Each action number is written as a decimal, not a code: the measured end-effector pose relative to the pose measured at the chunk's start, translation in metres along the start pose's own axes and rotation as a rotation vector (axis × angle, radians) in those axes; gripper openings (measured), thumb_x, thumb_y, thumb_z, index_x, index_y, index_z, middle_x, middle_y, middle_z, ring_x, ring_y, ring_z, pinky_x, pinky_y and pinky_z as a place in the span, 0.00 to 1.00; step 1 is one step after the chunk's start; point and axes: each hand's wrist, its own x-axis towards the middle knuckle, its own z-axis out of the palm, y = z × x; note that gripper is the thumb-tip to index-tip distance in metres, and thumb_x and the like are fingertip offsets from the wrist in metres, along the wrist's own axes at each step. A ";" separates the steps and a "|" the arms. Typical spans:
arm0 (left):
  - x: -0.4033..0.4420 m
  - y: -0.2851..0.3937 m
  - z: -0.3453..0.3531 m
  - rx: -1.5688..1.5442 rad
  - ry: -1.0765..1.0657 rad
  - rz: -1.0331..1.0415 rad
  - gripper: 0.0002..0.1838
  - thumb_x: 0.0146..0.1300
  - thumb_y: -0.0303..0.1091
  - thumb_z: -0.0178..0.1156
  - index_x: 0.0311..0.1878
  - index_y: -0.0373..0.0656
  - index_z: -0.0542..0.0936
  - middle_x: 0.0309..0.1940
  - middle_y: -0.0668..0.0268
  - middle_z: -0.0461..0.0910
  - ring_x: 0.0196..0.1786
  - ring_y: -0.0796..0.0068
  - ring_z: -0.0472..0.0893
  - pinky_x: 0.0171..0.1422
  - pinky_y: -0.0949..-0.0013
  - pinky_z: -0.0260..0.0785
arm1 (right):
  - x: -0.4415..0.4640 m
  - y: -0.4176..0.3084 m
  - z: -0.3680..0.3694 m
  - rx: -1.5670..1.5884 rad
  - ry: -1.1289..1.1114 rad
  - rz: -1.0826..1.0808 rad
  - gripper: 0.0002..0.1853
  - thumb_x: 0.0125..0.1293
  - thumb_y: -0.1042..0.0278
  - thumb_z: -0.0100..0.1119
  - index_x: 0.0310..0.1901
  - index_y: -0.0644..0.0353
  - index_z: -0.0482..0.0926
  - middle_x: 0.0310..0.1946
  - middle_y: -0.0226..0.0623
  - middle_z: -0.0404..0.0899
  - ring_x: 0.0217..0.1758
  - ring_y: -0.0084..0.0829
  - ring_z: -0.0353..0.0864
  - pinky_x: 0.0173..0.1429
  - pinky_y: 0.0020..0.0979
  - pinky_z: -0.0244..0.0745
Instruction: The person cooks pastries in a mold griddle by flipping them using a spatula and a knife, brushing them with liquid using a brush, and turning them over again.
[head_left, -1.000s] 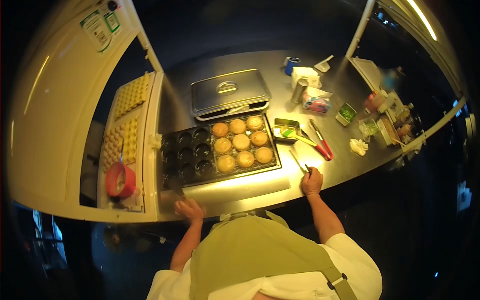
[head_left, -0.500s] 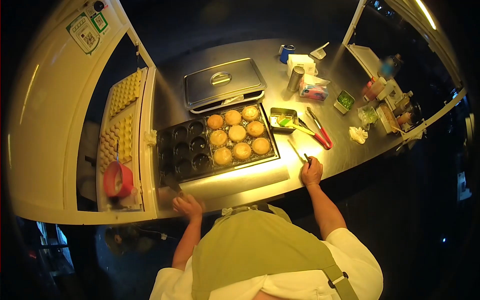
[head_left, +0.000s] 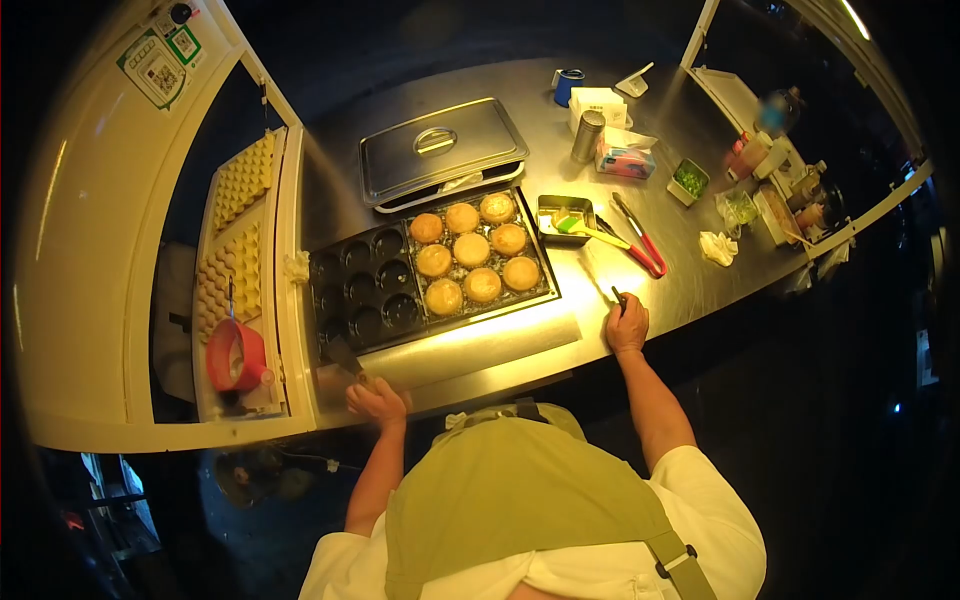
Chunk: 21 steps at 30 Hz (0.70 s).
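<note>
Your left hand (head_left: pixel 376 401) was clenched on a dark, flat-bladed scraper (head_left: pixel 345 357) at 8 o'clock of the black rectangular pan (head_left: pixel 380 268); blade contact unclear. Your right hand (head_left: pixel 627 326), off the pan at 4 o'clock, gripped a thin black-handled tool (head_left: pixel 619 298). Nine golden-brown round cakes (head_left: pixel 472 249) sat in the pan's 3 o'clock half. Red-handled tongs (head_left: pixel 650 245) lay at your right hand's 12 o'clock.

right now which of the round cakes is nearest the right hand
The near-right corner cake: it alone is in both the row nearest the apron and the rightmost column.
</note>
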 end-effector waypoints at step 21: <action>-0.004 -0.014 0.011 -0.010 -0.039 -0.076 0.22 0.69 0.46 0.57 0.46 0.30 0.73 0.50 0.48 0.73 0.55 0.43 0.72 0.65 0.43 0.59 | 0.002 -0.001 -0.005 0.006 0.057 0.006 0.12 0.64 0.70 0.57 0.49 0.59 0.78 0.39 0.47 0.83 0.42 0.51 0.80 0.53 0.48 0.72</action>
